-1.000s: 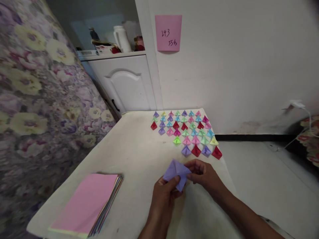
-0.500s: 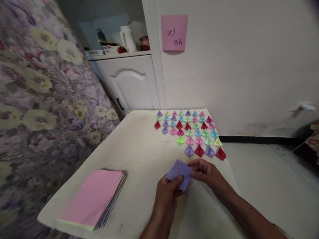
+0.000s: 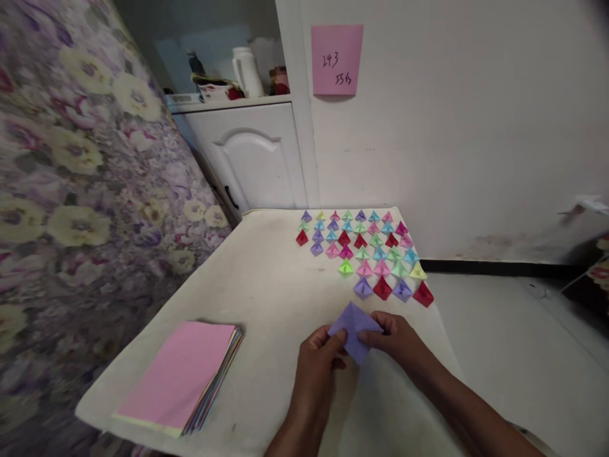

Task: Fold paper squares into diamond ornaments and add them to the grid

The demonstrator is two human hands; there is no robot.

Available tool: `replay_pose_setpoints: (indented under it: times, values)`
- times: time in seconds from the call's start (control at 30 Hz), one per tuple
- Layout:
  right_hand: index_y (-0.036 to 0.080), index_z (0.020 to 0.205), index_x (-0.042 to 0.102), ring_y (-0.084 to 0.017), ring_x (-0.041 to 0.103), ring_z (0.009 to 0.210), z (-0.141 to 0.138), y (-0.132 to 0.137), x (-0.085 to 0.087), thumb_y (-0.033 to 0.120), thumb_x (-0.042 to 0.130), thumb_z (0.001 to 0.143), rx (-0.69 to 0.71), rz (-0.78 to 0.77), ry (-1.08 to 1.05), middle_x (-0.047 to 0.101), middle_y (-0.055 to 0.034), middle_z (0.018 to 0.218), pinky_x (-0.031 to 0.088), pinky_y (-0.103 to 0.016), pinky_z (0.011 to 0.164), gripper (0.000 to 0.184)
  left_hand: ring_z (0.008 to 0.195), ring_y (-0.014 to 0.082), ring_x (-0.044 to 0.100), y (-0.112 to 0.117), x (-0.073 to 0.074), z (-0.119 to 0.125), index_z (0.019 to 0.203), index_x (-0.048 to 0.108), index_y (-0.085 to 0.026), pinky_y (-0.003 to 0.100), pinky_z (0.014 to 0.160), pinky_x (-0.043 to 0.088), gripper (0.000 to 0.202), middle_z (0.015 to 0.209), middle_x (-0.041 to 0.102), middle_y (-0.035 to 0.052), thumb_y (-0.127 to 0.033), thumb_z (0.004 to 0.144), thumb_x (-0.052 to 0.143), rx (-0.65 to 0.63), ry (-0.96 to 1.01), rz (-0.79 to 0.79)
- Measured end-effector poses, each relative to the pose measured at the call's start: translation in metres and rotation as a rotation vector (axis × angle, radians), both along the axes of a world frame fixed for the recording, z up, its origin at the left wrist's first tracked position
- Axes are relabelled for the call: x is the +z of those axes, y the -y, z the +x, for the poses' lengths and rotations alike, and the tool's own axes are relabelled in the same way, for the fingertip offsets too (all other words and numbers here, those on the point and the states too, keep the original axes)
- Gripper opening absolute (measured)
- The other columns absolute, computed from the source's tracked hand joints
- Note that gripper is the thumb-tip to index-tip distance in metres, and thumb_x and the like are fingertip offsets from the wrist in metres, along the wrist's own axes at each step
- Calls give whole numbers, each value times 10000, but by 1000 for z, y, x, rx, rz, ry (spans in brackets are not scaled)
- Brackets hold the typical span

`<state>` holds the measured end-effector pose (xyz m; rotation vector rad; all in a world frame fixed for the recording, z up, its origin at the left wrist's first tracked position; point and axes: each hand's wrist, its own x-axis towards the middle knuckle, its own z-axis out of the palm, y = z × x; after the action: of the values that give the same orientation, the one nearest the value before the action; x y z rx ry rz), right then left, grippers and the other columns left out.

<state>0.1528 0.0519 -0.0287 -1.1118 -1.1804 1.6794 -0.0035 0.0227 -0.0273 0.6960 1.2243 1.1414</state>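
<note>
A partly folded purple paper piece (image 3: 354, 327) is held just above the white table (image 3: 266, 298), near its front right. My left hand (image 3: 318, 365) pinches its left edge with thumb and fingers. My right hand (image 3: 399, 339) pinches its right edge. Both hands are closed on the paper. Beyond them lie rows of several small folded paper shapes (image 3: 366, 254) in purple, red, pink, green, blue and yellow.
A stack of coloured paper sheets (image 3: 183, 374), pink on top, lies at the table's front left. A floral fabric surface (image 3: 80, 209) rises on the left. A white cabinet (image 3: 247, 155) and a wall with a pink note (image 3: 337, 59) stand behind.
The purple paper has been turned and flattened between my hands, its point now up. My hands moved slightly right and closer together; the view shifted a little.
</note>
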Motion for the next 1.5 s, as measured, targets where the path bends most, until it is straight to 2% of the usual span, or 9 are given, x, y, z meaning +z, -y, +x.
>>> replay_pose_setpoints:
  times: [0.13,0.23,0.4,0.53,0.87,1.2,1.27,1.4,1.5]
  values:
    - [131,721,644,-114,502,549,-2,1,-1,284,709,629,52,-16,-44,598,14,605,374,-225,553,190,412,43,370,0,-7,2,635,624,-128,170,421,270,198,452,468,-53,-309,674,694,-7,21,45]
    - [117,759,674,-127,528,555,-3,1,-1,281,701,636,69,-14,-46,627,-5,620,394,-239,568,208,417,54,406,0,-6,3,640,613,-129,177,430,292,208,464,513,-35,-318,689,683,-35,56,44]
    - [118,766,691,-151,558,569,-4,1,1,284,708,610,41,-25,0,655,-20,641,420,-258,580,228,405,81,452,-1,5,0,619,563,-149,189,408,311,311,453,542,-11,-429,751,597,-21,97,0]
    - [121,758,690,-160,569,579,-4,2,4,273,693,623,52,-6,7,662,-24,650,428,-266,589,204,369,79,451,-1,11,-1,594,571,-143,191,395,320,309,428,552,-10,-424,690,656,-54,-18,-28]
    - [116,743,679,-148,557,571,-2,3,6,264,681,626,97,-13,-44,655,-22,637,408,-253,574,189,383,108,514,-4,7,-6,603,592,-137,221,441,402,298,441,612,18,-417,643,686,-135,-104,0]
    - [124,754,688,-134,523,534,-3,2,7,288,701,596,37,-18,-23,624,-3,603,393,-246,549,228,387,77,440,-4,9,-7,540,545,-157,190,425,334,320,422,533,-29,-418,677,669,-51,-160,57]
    - [127,752,685,-133,517,531,-3,3,8,285,694,609,26,-13,-30,615,-1,598,392,-245,547,214,424,88,460,-2,8,-4,576,574,-155,195,437,344,301,466,548,-22,-423,681,662,-57,-164,57]
    - [124,765,679,-141,524,567,-6,5,9,272,676,643,-10,12,-37,617,-9,626,397,-252,573,193,514,106,487,2,4,5,767,661,-140,203,470,355,259,597,596,-3,-338,613,725,-166,-114,67]
    - [131,730,669,-132,506,555,-7,7,10,289,677,645,-21,13,-45,601,1,606,381,-244,556,179,510,98,460,2,2,7,730,671,-132,200,472,332,227,580,579,-9,-307,598,732,-173,-101,93]
